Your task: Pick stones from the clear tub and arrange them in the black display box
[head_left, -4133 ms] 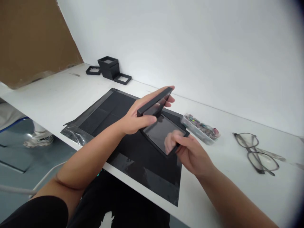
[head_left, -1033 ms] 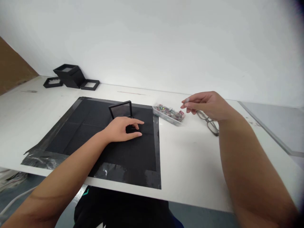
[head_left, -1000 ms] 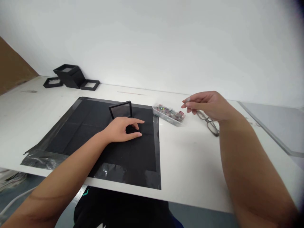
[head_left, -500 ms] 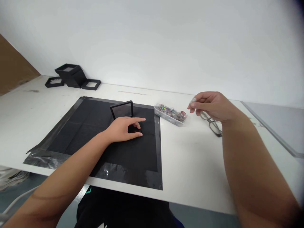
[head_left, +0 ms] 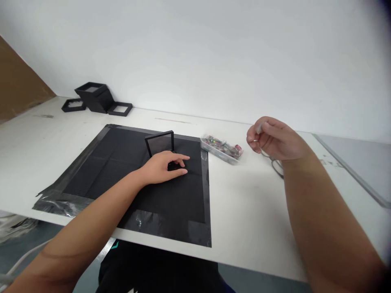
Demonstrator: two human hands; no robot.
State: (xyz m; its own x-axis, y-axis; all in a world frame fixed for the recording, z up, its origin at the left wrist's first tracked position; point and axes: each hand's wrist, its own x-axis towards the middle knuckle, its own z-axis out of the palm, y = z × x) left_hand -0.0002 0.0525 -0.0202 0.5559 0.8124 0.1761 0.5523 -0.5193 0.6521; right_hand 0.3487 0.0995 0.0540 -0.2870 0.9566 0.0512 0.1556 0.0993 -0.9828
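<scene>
My left hand (head_left: 165, 166) lies on the black mat (head_left: 177, 203) with thumb and fingers spread, holding nothing. Just behind it stands a thin black frame (head_left: 159, 143) with a see-through pane, tilted on the mat; the hand hides part of its lower edge. Raised above the table at the right, my right hand (head_left: 271, 136) has its fingers curled in. A small whitish, clear-looking piece (head_left: 260, 128) is pinched at thumb and fingertips, too blurred to name. Left of that hand sits a clear plastic tray (head_left: 221, 154) filled with small colourful wrapped bits.
Eyeglasses (head_left: 277, 167) lie partly hidden behind my right wrist. Several black frames (head_left: 97, 97) are stacked and laid by the wall at the back left. A grey-edged white panel (head_left: 360, 162) lies at the right. Clear tape (head_left: 58, 205) edges the mat.
My right hand has turned so its palm and curled fingers face me more, and has shifted slightly right. My left hand stays on the mat; the view has moved a little.
</scene>
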